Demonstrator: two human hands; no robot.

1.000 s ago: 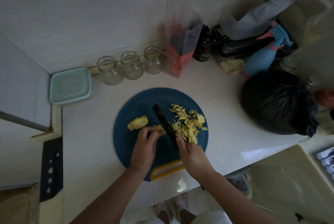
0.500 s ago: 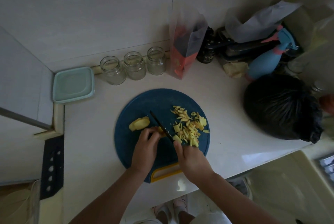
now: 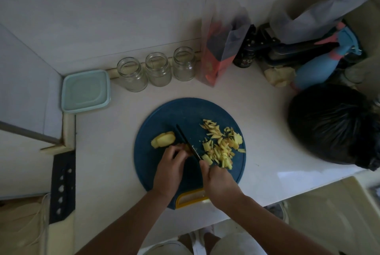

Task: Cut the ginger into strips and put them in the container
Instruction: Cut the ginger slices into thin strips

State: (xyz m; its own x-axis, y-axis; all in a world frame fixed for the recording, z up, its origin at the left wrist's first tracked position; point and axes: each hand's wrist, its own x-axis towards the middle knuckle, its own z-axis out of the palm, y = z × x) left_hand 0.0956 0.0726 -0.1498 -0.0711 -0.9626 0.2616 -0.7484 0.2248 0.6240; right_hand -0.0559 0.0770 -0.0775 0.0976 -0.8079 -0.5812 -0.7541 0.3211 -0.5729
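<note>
A round blue cutting board (image 3: 164,114) with a yellow handle lies on the white counter. On its left part rests a peeled ginger chunk (image 3: 163,139). A heap of cut ginger strips (image 3: 223,147) covers its right part. My left hand (image 3: 170,168) pinches a small ginger piece (image 3: 186,147) with curled fingers, mostly hiding it. My right hand (image 3: 218,182) grips the handle of a black knife (image 3: 188,144), whose blade stands edge-down right beside my left fingertips. A pale green lidded container (image 3: 85,91) sits at the counter's far left corner.
Three empty glass jars (image 3: 158,69) stand in a row along the back wall. A red and clear bag (image 3: 220,49) is beside them. A black plastic bag (image 3: 329,125) bulges at the right, with a blue spray bottle (image 3: 320,67) behind it.
The knife blade has turned from flat-looking to edge-down and shifted left toward my left fingertips. Both hands stay in about the same place on the board.
</note>
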